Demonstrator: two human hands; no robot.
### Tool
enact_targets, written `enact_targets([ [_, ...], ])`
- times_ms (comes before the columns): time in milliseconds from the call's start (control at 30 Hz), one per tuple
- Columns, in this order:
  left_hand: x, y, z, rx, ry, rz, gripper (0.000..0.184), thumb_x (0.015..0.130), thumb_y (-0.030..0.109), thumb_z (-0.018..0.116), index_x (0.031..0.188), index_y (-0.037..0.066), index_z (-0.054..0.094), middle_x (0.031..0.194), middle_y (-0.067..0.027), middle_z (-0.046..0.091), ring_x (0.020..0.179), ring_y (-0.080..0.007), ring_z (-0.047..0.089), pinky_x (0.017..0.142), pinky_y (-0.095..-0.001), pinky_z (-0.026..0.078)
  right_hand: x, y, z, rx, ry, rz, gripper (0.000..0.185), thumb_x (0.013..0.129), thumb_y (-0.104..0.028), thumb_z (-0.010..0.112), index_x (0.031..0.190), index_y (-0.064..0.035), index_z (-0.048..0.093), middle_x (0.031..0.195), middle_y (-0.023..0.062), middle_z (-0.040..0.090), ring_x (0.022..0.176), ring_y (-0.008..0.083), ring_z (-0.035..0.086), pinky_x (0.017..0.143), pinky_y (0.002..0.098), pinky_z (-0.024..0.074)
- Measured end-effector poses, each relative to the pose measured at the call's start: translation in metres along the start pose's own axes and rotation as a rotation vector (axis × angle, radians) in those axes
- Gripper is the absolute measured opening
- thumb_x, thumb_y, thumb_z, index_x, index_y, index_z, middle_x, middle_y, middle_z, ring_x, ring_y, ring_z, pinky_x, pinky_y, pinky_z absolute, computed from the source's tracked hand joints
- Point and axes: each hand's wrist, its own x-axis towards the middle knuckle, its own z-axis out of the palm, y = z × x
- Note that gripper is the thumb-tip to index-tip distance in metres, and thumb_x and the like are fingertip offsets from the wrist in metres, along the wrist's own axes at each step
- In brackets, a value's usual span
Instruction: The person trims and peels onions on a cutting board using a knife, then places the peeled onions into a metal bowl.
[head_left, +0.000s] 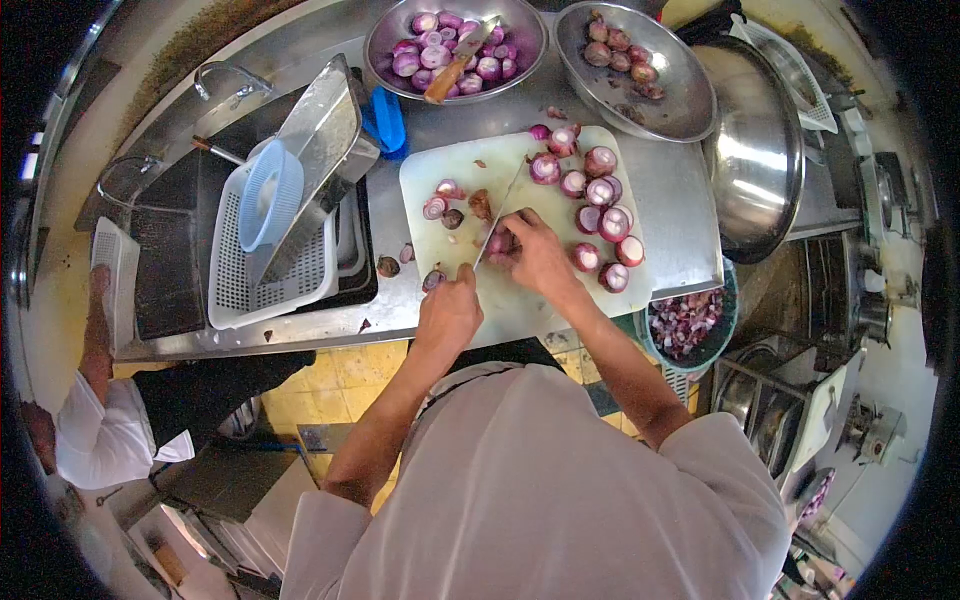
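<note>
My left hand point(449, 312) is closed around the handle of a kitchen knife point(503, 204), whose blade points up and away over the white cutting board point(435, 250). With its fingers curled, my right hand point(541, 254) grips a red onion point(501, 244) against the board, right beside the blade. Part of that onion is hidden by the fingers. Several red onions with cut ends point(613, 222) lie along the board's right side. Left of the knife are trimmed onion ends point(435, 207) and a piece of brown skin point(480, 204).
Beyond the board stand a steel bowl point(375, 62) of peeled onions with another knife on top, and a bowl point(690, 95) of unpeeled onions. A large pot point(755, 150) is at right, a basin of chopped onion point(685, 322) below. Left are a sink, white basket point(225, 275) and another person point(110, 430).
</note>
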Motion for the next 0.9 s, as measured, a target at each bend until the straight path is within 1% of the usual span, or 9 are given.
enact_targets([
  [100, 0.012, -0.002, 0.004, 0.024, 0.019, -0.018, 0.019, 0.084, 0.004, 0.057, 0.101, -0.005, 0.058, 0.077, -0.0287, 0.067, 0.073, -0.0483, 0.067, 0.068, -0.0552, 0.054, -0.007, 0.004, 0.002, -0.118, 0.058, 0.048, 0.036, 0.07, -0.011, 0.081, 0.1, -0.0058, 0.062, 0.099, 0.0173, 0.062, 0.092, 0.041, 0.064, 0.078, 0.0492, 0.0523],
  [200, 0.004, -0.026, 0.002, -0.092, 0.055, 0.032, 0.02, 0.086, 0.005, 0.059, 0.103, -0.004, 0.057, 0.079, -0.0285, 0.066, 0.073, -0.0479, 0.067, 0.067, -0.0557, 0.054, -0.009, 0.011, -0.004, -0.173, 0.009, 0.068, 0.037, 0.07, -0.01, 0.081, 0.1, -0.0062, 0.06, 0.098, 0.0171, 0.06, 0.09, 0.0406, 0.063, 0.077, 0.0493, 0.052],
  [300, -0.01, -0.04, 0.003, -0.19, 0.029, -0.023, 0.022, 0.089, 0.008, 0.06, 0.107, -0.003, 0.054, 0.08, -0.0313, 0.064, 0.073, -0.0481, 0.066, 0.065, -0.0558, 0.053, -0.009, 0.007, -0.014, -0.011, -0.035, 0.192, 0.036, 0.071, -0.009, 0.078, 0.102, -0.0057, 0.06, 0.1, 0.0166, 0.062, 0.091, 0.0375, 0.063, 0.079, 0.0454, 0.0534],
  [367, -0.013, -0.044, 0.004, -0.2, 0.037, -0.013, 0.022, 0.089, 0.008, 0.06, 0.107, -0.003, 0.054, 0.08, -0.0314, 0.065, 0.073, -0.0481, 0.066, 0.064, -0.0559, 0.053, -0.007, 0.0, -0.013, 0.444, 0.14, 0.13, 0.037, 0.073, -0.008, 0.077, 0.107, -0.005, 0.061, 0.104, 0.0159, 0.063, 0.096, 0.0342, 0.065, 0.082, 0.0409, 0.0545],
  [400, -0.014, -0.044, 0.004, -0.208, 0.05, -0.006, 0.022, 0.089, 0.008, 0.06, 0.107, -0.003, 0.054, 0.08, -0.0315, 0.065, 0.072, -0.0482, 0.066, 0.064, -0.056, 0.052, -0.005, 0.008, -0.009, 0.445, 0.14, 0.132, 0.037, 0.073, -0.008, 0.077, 0.107, -0.005, 0.061, 0.104, 0.0159, 0.063, 0.096, 0.0342, 0.065, 0.082, 0.0409, 0.0545],
  [467, -0.014, -0.042, 0.002, -0.201, 0.048, -0.002, 0.023, 0.089, 0.008, 0.06, 0.107, -0.004, 0.054, 0.078, -0.0309, 0.065, 0.071, -0.0479, 0.066, 0.063, -0.0558, 0.052, -0.002, 0.026, -0.002, 0.287, 0.121, -0.06, 0.039, 0.074, -0.007, 0.076, 0.11, -0.0049, 0.063, 0.111, 0.0154, 0.064, 0.1, 0.0324, 0.066, 0.086, 0.0379, 0.0549],
  [700, -0.029, -0.018, -0.036, -0.151, 0.022, -0.059, 0.023, 0.088, 0.005, 0.06, 0.108, -0.003, 0.057, 0.068, -0.0277, 0.063, 0.067, -0.0469, 0.065, 0.059, -0.0546, 0.051, -0.011, 0.029, 0.002, 0.241, 0.115, -0.027, 0.036, 0.075, -0.007, 0.078, 0.108, -0.0048, 0.064, 0.114, 0.0161, 0.061, 0.102, 0.035, 0.064, 0.088, 0.041, 0.0531],
  [800, -0.04, -0.005, -0.059, -0.123, -0.047, -0.113, 0.017, 0.093, 0.01, 0.06, 0.106, -0.001, 0.06, 0.07, -0.0283, 0.063, 0.069, -0.0472, 0.065, 0.063, -0.0543, 0.05, -0.009, 0.025, 0.001, 0.223, 0.088, 0.03, 0.034, 0.076, -0.006, 0.077, 0.107, -0.0051, 0.064, 0.112, 0.017, 0.061, 0.103, 0.0367, 0.063, 0.088, 0.0429, 0.0521],
  [900, -0.053, 0.001, -0.073, -0.124, -0.107, -0.095, 0.014, 0.093, 0.01, 0.06, 0.101, -0.001, 0.058, 0.07, -0.0285, 0.063, 0.07, -0.0478, 0.065, 0.064, -0.0549, 0.05, -0.007, 0.021, 0.001, 0.203, 0.065, 0.036, 0.032, 0.077, -0.006, 0.077, 0.107, -0.0052, 0.064, 0.11, 0.0174, 0.06, 0.102, 0.0377, 0.062, 0.086, 0.0437, 0.0522],
])
